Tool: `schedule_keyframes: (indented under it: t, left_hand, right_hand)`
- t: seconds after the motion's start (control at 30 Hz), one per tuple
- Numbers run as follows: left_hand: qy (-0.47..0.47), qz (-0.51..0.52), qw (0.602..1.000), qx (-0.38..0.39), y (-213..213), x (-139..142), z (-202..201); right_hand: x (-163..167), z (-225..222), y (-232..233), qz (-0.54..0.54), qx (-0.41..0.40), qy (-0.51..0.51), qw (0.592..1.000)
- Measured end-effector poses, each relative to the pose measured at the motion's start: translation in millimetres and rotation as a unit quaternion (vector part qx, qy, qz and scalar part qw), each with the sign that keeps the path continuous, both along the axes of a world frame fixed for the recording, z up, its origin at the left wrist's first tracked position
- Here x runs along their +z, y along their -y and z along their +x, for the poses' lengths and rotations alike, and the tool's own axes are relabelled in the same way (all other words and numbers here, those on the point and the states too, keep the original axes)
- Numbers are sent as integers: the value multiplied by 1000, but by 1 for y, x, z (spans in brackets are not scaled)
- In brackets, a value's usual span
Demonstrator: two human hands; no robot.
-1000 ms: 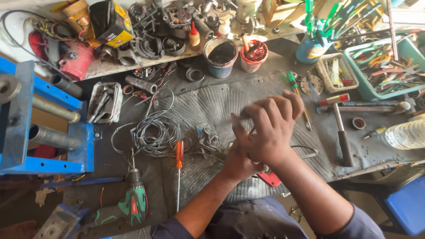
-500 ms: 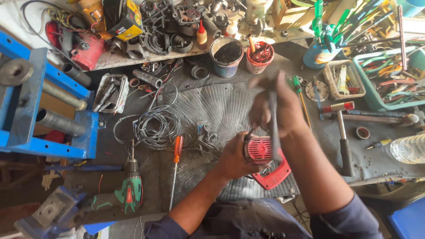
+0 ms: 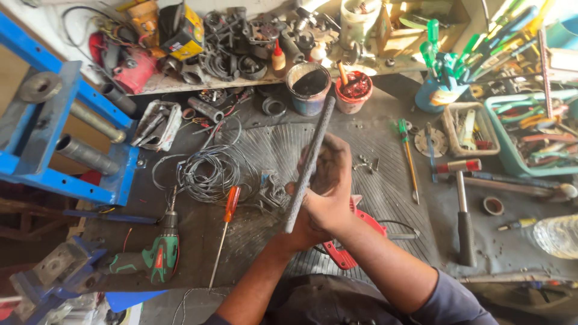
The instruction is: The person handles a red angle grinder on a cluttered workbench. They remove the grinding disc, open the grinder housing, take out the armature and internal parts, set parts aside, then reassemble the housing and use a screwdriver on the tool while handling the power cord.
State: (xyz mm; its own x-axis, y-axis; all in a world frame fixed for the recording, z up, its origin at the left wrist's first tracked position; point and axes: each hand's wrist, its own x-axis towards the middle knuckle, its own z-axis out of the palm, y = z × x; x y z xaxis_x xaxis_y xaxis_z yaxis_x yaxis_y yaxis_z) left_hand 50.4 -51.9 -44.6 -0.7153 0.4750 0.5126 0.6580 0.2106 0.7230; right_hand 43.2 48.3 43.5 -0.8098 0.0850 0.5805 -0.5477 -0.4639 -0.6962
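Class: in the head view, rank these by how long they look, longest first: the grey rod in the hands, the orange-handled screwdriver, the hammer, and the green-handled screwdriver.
1. Grey rod, though it is nearer the camera.
2-4. Hammer, orange-handled screwdriver, green-handled screwdriver: too alike to rank.

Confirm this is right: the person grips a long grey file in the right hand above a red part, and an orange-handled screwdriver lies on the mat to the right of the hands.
Not quite. The orange-handled screwdriver lies to the left of the hands, beside the green drill, as the head view shows. The rest stands: the right hand grips the long grey file above the red part.
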Motion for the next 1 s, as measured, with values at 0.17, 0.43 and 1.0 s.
schedule_keyframes:
  t: [0.17,0.43,1.0]
  left_hand:
    - [85,30,996,5,-2,4,8]
    - [213,12,975,64,-7,8,12]
    - [152,-50,984,73,-6,17,6]
  right_hand:
    - [-13,-8,12,-111,-74,-26,991]
    - [13,-44,-48,-67,284,188,938]
    - [3,-60,-52,-103,278,157,942]
